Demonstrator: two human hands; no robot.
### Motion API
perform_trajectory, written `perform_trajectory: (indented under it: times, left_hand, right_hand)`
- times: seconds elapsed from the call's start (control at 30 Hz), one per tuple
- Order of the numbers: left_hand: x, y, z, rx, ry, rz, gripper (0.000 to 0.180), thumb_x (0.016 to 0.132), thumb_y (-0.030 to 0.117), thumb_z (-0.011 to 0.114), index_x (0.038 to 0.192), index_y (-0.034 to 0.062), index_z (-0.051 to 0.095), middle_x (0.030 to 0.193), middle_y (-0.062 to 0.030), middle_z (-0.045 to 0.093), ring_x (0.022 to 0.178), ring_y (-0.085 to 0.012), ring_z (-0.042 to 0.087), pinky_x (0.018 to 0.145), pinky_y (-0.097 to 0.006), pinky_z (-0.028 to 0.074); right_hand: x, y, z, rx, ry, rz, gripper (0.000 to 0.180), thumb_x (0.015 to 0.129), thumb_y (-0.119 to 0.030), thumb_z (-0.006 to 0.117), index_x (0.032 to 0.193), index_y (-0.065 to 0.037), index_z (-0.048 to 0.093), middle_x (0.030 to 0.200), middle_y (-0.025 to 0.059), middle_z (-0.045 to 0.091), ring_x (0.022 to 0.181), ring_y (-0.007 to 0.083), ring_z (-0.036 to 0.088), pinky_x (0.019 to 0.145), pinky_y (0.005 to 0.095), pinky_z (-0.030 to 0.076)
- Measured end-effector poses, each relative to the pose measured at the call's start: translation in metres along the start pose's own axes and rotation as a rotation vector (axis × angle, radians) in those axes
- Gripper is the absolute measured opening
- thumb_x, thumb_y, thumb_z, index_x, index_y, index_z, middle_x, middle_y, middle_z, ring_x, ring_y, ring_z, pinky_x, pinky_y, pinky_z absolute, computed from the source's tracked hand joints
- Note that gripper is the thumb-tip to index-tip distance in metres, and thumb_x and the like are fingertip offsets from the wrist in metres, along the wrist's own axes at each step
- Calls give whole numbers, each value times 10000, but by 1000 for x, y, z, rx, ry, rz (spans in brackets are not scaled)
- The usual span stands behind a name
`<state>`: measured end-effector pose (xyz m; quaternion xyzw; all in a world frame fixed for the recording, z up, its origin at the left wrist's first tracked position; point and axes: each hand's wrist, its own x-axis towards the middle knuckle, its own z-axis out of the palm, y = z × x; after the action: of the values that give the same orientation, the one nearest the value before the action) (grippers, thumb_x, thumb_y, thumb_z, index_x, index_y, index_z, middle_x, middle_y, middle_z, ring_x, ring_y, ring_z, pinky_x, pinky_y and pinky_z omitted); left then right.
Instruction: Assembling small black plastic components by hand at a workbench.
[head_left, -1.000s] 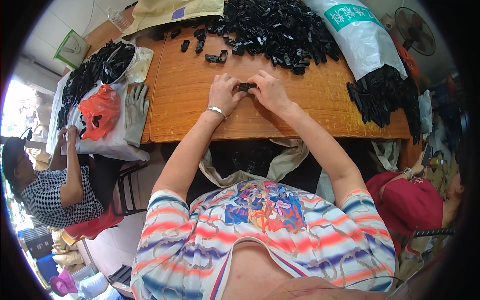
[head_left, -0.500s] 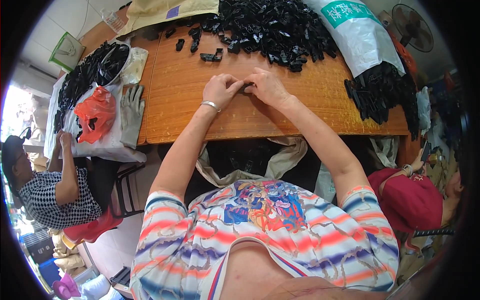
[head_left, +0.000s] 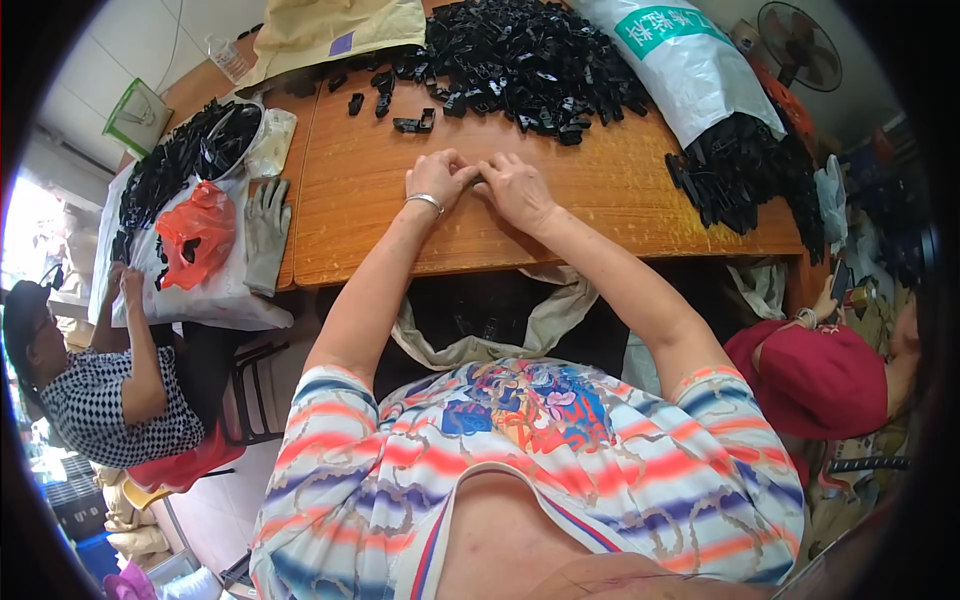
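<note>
My left hand [head_left: 440, 180], with a silver bangle at the wrist, and my right hand [head_left: 518, 192] meet above the wooden table [head_left: 360, 215]. Their fingertips pinch a small black plastic part [head_left: 478, 180] between them. Fingers cover most of it, so its exact shape is hidden. Beyond my hands lies a large heap of black plastic parts [head_left: 530, 60]. One loose black part with a square opening [head_left: 415, 122] rests just past my left hand, with a few others farther off.
A white sack [head_left: 690, 85] spills black parts [head_left: 745, 185] at the right. On the left are a red plastic bag [head_left: 197, 235], grey gloves [head_left: 266, 225] and a person in a checked shirt [head_left: 120, 400]. An open cloth sack [head_left: 470, 352] hangs below the table edge. Another person in red [head_left: 815, 380] sits right.
My fingertips have drawn closer together, covering more of the small black part. My right hand has shifted slightly left and turned. The whole view has moved a little.
</note>
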<state>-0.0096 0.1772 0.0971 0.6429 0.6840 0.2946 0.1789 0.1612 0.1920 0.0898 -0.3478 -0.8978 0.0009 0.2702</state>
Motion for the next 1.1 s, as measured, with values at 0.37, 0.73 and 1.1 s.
perform_trajectory:
  times: [0.37, 0.73, 1.1]
  left_hand:
    - [22, -36, -7, -176, 139, 148, 204, 834, 253, 690, 857, 52, 713, 829, -108, 689, 747, -219, 655, 740, -366, 525]
    - [64, -70, -34, 260, 279, 127, 161, 846, 238, 678, 941, 108, 676, 1042, -97, 636, 1007, -302, 570, 881, -388, 478]
    - [-3, -7, -6, -91, 126, 304, 263, 759, 88, 747, 969, 48, 595, 918, -113, 650, 901, -304, 595, 807, -387, 492]
  right_hand:
    - [-27, -13, -18, 190, 26, 8, 327, 768, -89, 701, 1081, -46, 619, 950, 132, 601, 878, 335, 596, 747, 425, 497]
    - [-92, -57, -63, 448, -248, -95, 260, 767, -184, 736, 993, -92, 645, 868, 110, 598, 814, 304, 633, 670, 388, 531]
    - [-20, 118, -51, -129, 74, 479, 271, 810, -108, 708, 1074, -107, 647, 1059, 119, 594, 1000, 325, 604, 823, 423, 519]
